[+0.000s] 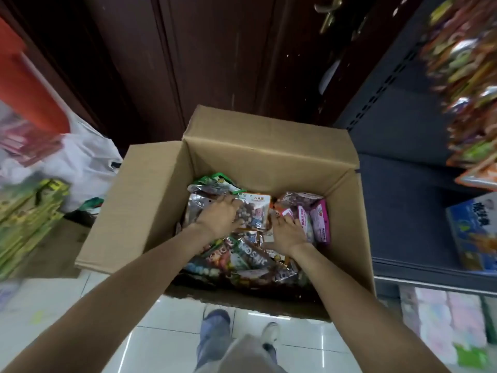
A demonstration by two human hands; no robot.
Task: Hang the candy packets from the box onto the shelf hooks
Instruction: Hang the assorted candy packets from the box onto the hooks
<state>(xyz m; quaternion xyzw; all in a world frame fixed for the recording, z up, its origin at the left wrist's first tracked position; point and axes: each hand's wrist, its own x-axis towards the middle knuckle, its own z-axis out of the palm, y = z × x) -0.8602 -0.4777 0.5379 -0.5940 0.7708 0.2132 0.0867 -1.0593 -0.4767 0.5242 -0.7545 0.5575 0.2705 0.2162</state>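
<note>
Bare forearms without sleeves, grey trousers (242,354), blue-grey shoe (216,319), white shoe (270,332)

Place: a small shop aisle.
Evidence: dark metal shelving (398,146) with hanging snack packets (468,84), boxed goods (473,235), an open stock carton (150,200) on tiled floor (150,337).

One camera sits on the person's head. It looks straight down into the open box (269,146), from close above it.
</note>
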